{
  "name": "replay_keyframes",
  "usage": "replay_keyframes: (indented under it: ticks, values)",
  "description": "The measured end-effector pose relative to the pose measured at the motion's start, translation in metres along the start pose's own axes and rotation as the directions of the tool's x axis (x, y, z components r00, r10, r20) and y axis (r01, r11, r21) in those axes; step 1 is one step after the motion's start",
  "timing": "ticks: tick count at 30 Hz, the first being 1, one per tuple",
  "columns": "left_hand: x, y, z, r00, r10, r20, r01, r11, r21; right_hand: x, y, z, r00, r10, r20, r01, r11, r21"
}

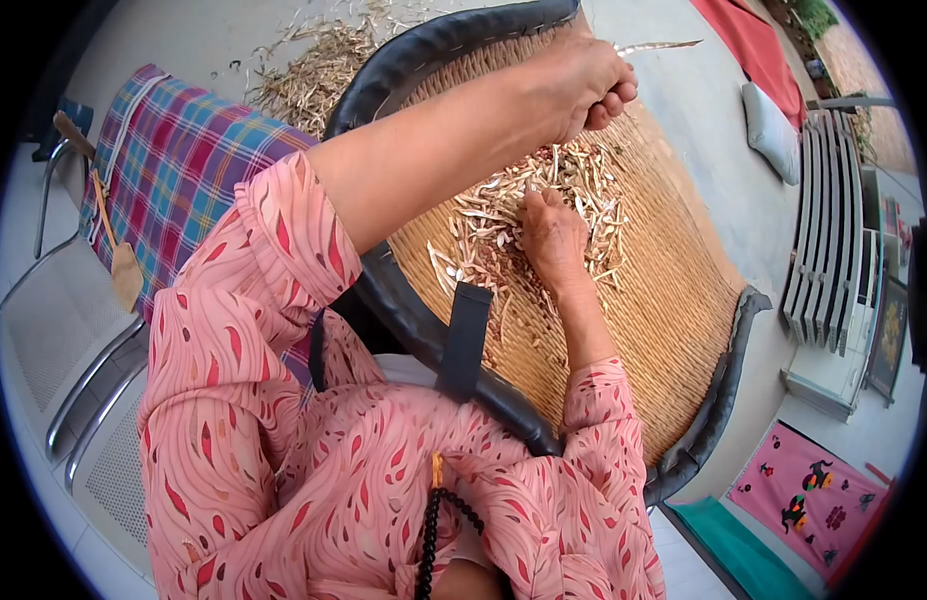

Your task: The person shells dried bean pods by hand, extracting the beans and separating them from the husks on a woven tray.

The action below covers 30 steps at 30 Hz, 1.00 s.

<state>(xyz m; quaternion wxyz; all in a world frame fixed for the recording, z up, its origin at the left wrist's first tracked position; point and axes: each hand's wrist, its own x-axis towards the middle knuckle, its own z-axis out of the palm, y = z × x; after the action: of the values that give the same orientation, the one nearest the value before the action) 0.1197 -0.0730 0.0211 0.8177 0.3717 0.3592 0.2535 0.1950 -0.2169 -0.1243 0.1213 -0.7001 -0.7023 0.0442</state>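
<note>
My left hand [591, 88] is stretched across over the far side of a woven tray [663, 290] with a black rim. Its fingers are curled closed, and a thin dried bean pod [661, 46] sticks out beyond the knuckles. Lower down, my right hand [555, 235] rests in a heap of dry, split bean pods [483, 215] on the tray. Its fingers are bent together among the pods; whatever lies between them is hidden. Some small reddish bits are scattered within the heap.
Loose husks [313, 85] lie on the floor beyond the tray. To the left stand metal chairs [63, 310], a plaid cloth [183, 150] and a wooden spatula [125, 270]. On the right are a cushion [771, 130], stacked slatted panels [823, 230] and a pink mat [813, 500].
</note>
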Motion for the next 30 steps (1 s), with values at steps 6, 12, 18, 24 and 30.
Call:
replay_keyframes:
  ticks: [6,12,18,24,30]
  values:
    - [0.018,-0.025,-0.035,0.983,-0.161,-0.089,0.149,0.981,-0.126,-0.008,0.009,0.006,0.997,-0.021,0.077,0.027,0.996,-0.081]
    - [0.018,-0.029,-0.047,0.983,-0.137,-0.123,0.140,0.990,0.009,0.000,0.020,-0.013,0.933,0.329,0.149,-0.342,0.673,0.656]
    - [0.015,-0.045,-0.041,0.971,-0.225,-0.081,0.235,0.961,0.144,0.005,0.030,-0.049,0.850,0.308,0.428,-0.406,-0.137,0.904]
    - [0.013,-0.073,-0.037,0.949,-0.315,0.010,0.305,0.928,0.215,0.012,0.028,-0.069,0.834,0.405,0.375,-0.288,-0.260,0.922]
    - [0.005,-0.078,-0.025,0.943,-0.289,0.166,0.189,0.873,0.450,0.012,0.028,-0.063,0.822,0.502,0.270,-0.157,-0.256,0.954]
